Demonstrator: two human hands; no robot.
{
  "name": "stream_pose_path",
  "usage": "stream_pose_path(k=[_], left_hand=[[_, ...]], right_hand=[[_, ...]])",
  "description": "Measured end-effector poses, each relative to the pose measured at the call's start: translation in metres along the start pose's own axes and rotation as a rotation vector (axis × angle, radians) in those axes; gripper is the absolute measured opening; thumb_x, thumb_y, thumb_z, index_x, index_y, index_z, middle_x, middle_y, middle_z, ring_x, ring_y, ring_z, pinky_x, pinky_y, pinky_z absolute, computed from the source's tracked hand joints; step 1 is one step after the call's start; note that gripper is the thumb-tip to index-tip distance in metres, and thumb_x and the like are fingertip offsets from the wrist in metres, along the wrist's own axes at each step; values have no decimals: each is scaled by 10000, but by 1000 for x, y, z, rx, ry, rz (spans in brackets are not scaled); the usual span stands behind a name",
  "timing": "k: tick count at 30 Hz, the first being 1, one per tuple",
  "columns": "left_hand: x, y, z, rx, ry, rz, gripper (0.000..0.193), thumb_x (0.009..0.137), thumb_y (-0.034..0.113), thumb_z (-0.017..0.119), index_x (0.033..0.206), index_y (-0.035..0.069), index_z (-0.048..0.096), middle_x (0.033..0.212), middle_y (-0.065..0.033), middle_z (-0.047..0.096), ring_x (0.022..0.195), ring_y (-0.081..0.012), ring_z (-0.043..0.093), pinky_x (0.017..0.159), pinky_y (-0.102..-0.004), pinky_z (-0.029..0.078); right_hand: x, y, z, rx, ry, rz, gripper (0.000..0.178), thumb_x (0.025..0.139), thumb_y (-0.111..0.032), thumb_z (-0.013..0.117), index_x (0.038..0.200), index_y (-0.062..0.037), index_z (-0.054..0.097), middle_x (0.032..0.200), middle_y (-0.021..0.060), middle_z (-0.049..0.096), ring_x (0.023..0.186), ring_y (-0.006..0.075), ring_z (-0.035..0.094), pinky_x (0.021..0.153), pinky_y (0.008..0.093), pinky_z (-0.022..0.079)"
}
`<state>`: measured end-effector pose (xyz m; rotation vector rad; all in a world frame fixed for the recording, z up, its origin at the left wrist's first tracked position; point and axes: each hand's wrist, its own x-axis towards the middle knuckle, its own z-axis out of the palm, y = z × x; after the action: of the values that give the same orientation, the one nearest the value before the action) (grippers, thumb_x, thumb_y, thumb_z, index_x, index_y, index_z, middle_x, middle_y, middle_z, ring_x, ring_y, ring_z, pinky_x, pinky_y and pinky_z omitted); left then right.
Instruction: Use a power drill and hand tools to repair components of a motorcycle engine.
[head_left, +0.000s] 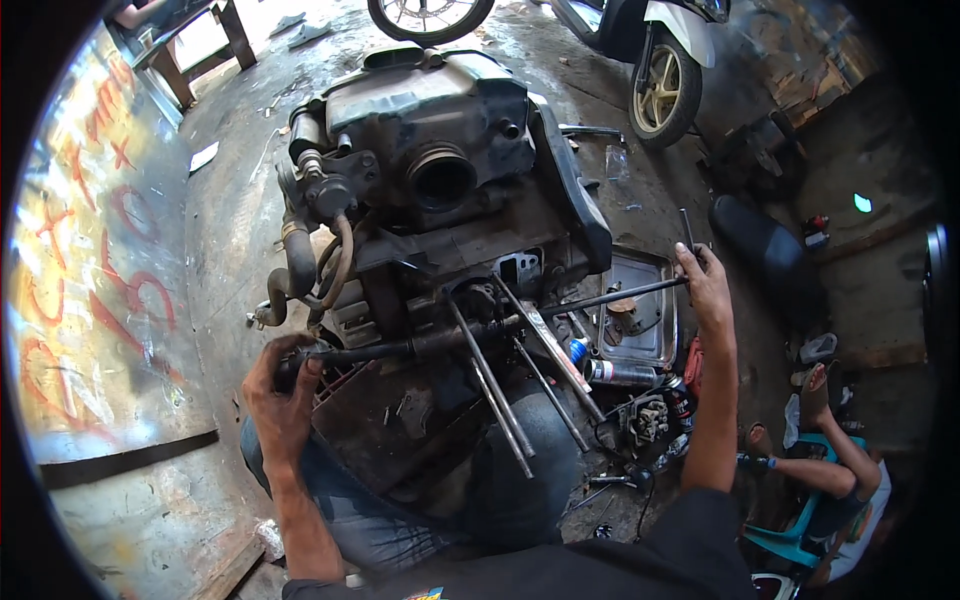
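Note:
A dark bar (378, 353) lies crosswise in front of a grimy, partly stripped engine assembly (420, 120). My left hand (280, 385) is wrapped round its thick black left end. On the right, my right hand (706, 290) grips a long slim rod (610, 296) that runs in line with the bar. A thin crosspiece (685, 226) rises past my right fingers, like a T-handle. Where the rod meets the bar is hard to make out. Several long metal rods (485, 385) and a flat pale bar (552, 352) stick out of the assembly toward me, between my hands.
Right of the assembly lie a metal tray (660, 340) with parts, a spray can (620, 373) and loose small parts (648, 420). A black motorcycle seat (765, 250) is farther right. Another person's leg (815, 472) shows by a teal chair (790, 535). A painted metal panel (100, 260) stands left.

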<state>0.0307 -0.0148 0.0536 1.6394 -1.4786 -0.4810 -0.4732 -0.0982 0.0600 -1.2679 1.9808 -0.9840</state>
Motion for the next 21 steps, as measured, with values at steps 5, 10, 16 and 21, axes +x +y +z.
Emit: stream_pose_path(k=[5, 10, 16, 21], left_hand=[[-10, -2, -12, -9, -7, -176, 331, 867, 275, 756, 867, -31, 630, 677, -53, 581, 645, -96, 526, 593, -258, 426], [-11, 12, -5, -59, 12, -211, 386, 845, 310, 780, 846, -44, 623, 653, -20, 554, 626, -96, 508, 580, -251, 409], [-18, 15, -10, 0, 39, -231, 359, 909, 317, 703, 814, -11, 592, 653, 18, 494, 620, -63, 410, 559, -242, 323], [-19, 9, -6, -81, 59, -219, 339, 891, 286, 729, 813, -16, 598, 630, 13, 518, 591, -58, 448, 536, -225, 337]], right_hand=[[-19, -3, 32, 426, 343, -173, 248, 940, -263, 685, 804, -69, 612, 674, -43, 484, 604, 43, 428, 563, 228, 321], [9, 38, 49, 921, 733, -381, 252, 925, -202, 672, 1097, -22, 710, 670, -65, 419, 569, 43, 373, 539, 212, 331], [11, -12, 65, 1314, 747, -388, 247, 979, -257, 606, 861, -64, 705, 589, -59, 291, 566, 78, 308, 617, 242, 338], [11, -4, 71, 1516, 597, -644, 520, 1022, -413, 519, 589, -167, 369, 573, -21, 412, 752, 141, 543, 816, 299, 398]])
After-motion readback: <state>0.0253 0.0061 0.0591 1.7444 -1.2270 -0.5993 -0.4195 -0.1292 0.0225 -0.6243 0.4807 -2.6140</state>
